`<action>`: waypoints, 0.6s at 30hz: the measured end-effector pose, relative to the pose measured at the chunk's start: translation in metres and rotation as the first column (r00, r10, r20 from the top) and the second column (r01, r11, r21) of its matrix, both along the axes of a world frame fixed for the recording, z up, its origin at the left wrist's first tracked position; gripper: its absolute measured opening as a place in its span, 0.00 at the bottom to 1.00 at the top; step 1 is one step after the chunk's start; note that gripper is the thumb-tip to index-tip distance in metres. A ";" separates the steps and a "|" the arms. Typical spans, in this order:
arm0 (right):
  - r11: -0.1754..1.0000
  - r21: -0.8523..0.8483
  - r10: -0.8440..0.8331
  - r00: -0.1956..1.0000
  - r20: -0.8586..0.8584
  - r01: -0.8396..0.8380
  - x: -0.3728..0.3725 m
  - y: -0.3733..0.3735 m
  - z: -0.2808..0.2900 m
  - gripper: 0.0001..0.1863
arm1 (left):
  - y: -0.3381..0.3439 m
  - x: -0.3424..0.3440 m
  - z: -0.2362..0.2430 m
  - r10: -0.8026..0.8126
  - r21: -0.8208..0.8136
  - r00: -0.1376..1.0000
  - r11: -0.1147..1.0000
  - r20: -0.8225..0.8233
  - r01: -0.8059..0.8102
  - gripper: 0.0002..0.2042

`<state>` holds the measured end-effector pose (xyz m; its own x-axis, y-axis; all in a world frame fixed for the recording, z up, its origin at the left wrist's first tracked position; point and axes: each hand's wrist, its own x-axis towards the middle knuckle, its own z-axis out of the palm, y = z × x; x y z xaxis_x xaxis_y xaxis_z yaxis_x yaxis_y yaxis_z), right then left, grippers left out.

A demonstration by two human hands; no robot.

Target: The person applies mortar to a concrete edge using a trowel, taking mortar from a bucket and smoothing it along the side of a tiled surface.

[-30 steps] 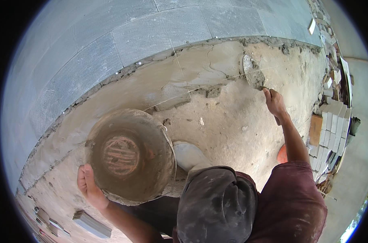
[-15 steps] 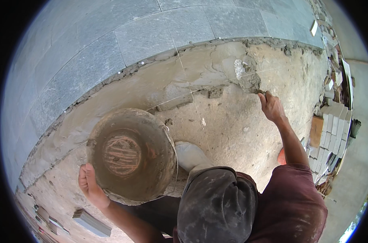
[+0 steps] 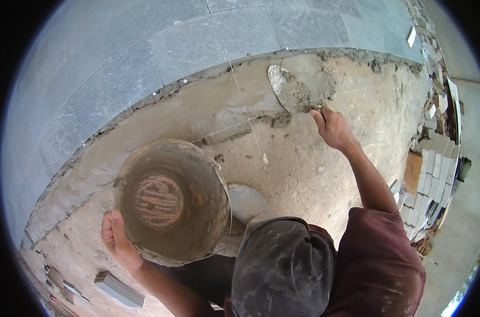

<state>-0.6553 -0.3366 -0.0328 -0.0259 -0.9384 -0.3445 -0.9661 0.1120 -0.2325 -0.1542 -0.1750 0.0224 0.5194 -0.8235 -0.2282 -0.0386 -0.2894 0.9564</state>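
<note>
My right hand (image 3: 337, 130) is closed round the handle of a trowel (image 3: 275, 79), whose rounded blade carries grey mortar and rests at the bed of wet mortar (image 3: 192, 108). On the left, my left hand (image 3: 117, 239) grips the rim of a mortar-smeared bucket (image 3: 208, 203), fingers curled over its edge. The bucket's mouth faces up toward me; its walls are coated grey, and reddish scrape marks show on its bottom. A thin wire handle hangs at its right side.
Laid grey stone tiles (image 3: 192, 47) border the mortar at the far side. Thin strings (image 3: 256, 138) cross above the ground. Stacked pale blocks (image 3: 433, 169) and rubble line the right; a stack of grey slabs (image 3: 119, 289) lies lower left. A boot (image 3: 245, 203) stands beside the bucket.
My right hand has moved left with the trowel, and its blade has swept left across the mortar. The bucket and my left hand have barely shifted.
</note>
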 end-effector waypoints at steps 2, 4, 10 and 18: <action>0.999 -0.042 -0.030 0.999 -0.043 0.028 -0.016 0.001 -0.005 0.28 | 0.002 0.003 -0.002 -0.003 0.007 1.000 1.000 0.000 0.003 0.18; 0.996 -0.083 -0.052 0.995 -0.080 0.046 -0.043 0.002 -0.006 0.28 | 0.004 0.004 -0.003 0.016 0.009 1.000 1.000 -0.004 -0.016 0.18; 0.988 -0.121 -0.115 0.983 -0.143 0.098 -0.088 0.009 0.005 0.28 | 0.000 -0.001 0.000 0.036 -0.004 0.998 0.999 -0.061 -0.036 0.17; 0.994 -0.099 -0.055 0.996 -0.063 0.049 -0.035 -0.005 -0.012 0.30 | 0.002 -0.002 -0.002 0.031 -0.001 0.999 1.000 -0.044 -0.031 0.18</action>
<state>-0.6900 -0.3414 -0.0447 -0.0953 -0.9642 -0.2474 -0.9732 0.1426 -0.1806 -0.1561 -0.1731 0.0207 0.5342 -0.8076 -0.2500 0.0121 -0.2883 0.9575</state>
